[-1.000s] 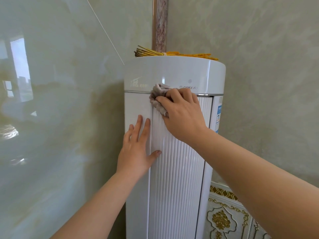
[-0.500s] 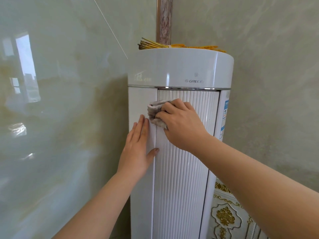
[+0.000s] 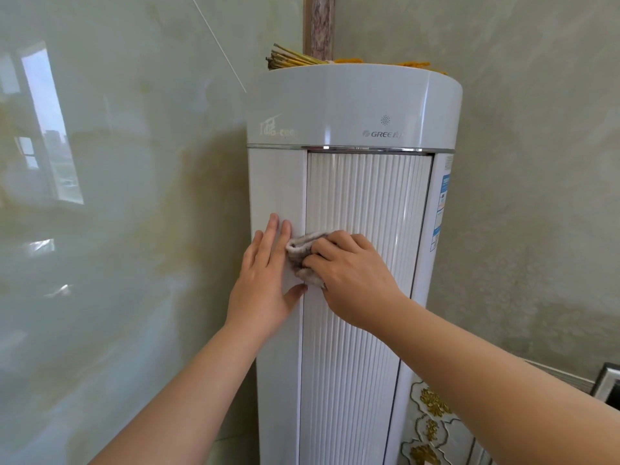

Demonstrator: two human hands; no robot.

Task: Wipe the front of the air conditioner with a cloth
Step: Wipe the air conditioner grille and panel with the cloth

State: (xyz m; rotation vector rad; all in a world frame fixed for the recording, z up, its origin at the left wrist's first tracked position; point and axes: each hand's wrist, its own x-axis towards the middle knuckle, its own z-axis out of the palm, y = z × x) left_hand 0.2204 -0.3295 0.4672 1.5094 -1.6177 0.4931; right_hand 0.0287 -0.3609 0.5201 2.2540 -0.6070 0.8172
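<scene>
Setting: room corner; glossy pale-green marble-look wall panel (image 3: 117, 196) on the left, matt mottled green-grey wall (image 3: 536, 162) on the right, brown veined vertical trim strip (image 3: 319, 26) at the joint between them.
Reflection: bright window shape mirrored in the glossy panel, upper left.
Main item: tall white floor-standing air conditioner (image 3: 352, 105), rounded front, set in the corner; grey brand lettering and a small dotted circle on the smooth top band; thin chrome line beneath that band.
Front panel: white vertically ribbed section (image 3: 369, 203) in the middle, flanked by smooth white strips; blue-and-white label sticker (image 3: 442, 209) on the right strip.
On top: bundle of yellow-brown thin sticks (image 3: 292, 59) lying flat, ends pointing left; orange-yellow material beside it, nature unclear.
Cloth: small crumpled grey-white rag (image 3: 302, 260), pressed against the left edge of the ribbed section, about midway down the visible front.
Right hand (image 3: 352, 280): fingers curled over the rag, gripping it and holding it to the ribs; forearm bare.
Left hand (image 3: 268, 280): flat and open, fingers together and extended upward, palm on the smooth left strip, thumb spread toward the ribbed edge; gripping nothing; just beside the rag, contact with it uncertain.
Lower right: white furniture face with gold floral ornament (image 3: 432, 414), partly behind the right forearm.
</scene>
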